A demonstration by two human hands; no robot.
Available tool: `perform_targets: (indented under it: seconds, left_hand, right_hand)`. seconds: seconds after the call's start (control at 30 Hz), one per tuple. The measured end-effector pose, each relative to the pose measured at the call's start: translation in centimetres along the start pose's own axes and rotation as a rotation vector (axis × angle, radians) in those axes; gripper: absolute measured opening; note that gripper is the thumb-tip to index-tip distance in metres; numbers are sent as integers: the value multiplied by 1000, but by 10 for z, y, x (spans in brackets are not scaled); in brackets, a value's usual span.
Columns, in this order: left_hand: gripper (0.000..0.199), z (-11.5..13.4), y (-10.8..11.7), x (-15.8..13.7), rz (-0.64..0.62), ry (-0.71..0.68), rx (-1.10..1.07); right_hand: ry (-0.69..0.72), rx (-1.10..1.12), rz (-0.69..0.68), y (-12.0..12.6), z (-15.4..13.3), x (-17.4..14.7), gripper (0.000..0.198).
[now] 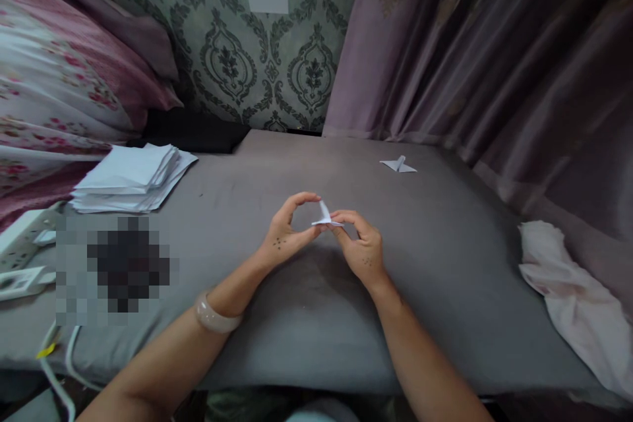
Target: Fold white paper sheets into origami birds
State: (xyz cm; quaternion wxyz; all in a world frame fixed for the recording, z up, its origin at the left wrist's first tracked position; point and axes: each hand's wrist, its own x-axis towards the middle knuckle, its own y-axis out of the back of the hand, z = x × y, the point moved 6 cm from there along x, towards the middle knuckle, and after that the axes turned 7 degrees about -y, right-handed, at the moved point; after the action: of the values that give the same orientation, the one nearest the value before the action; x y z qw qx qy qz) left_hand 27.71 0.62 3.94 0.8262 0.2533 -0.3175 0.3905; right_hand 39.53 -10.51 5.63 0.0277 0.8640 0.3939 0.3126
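A small folded white paper piece [325,214], with a flat base and an upright flap, is held between both hands above the grey-covered table [316,316]. My left hand [289,227] has its thumb at the base and its index finger near the top of the flap, the fingers closed on the paper. My right hand [363,244] pinches the base from the other side between thumb and fingers. A similar folded paper piece [399,164] sits at the far right of the table, its flap pointing up.
At the back left lies a stack of white paper sheets [126,175], with a black flat item [198,130] behind it. A power strip [27,244] and cables are at the left edge. Crumpled pale cloth [568,283] lies on the right. Curtains [420,46] hang behind.
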Motion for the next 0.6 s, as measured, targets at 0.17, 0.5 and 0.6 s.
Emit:
perform_targets:
  seconds: [0.17,0.5,0.6]
  left_hand:
    - [33,12,3,2,10,-67,-41]
    - [17,37,1,4,-69,-293,342]
    - [17,39,-2,3,-105,-361,366]
  right_hand:
    - [-165,152,-19,-4,15,-1,8]
    - [-78,86,-88,-6,11,-2,10]
    - [-28,32,-92,-5,9,-1,12]
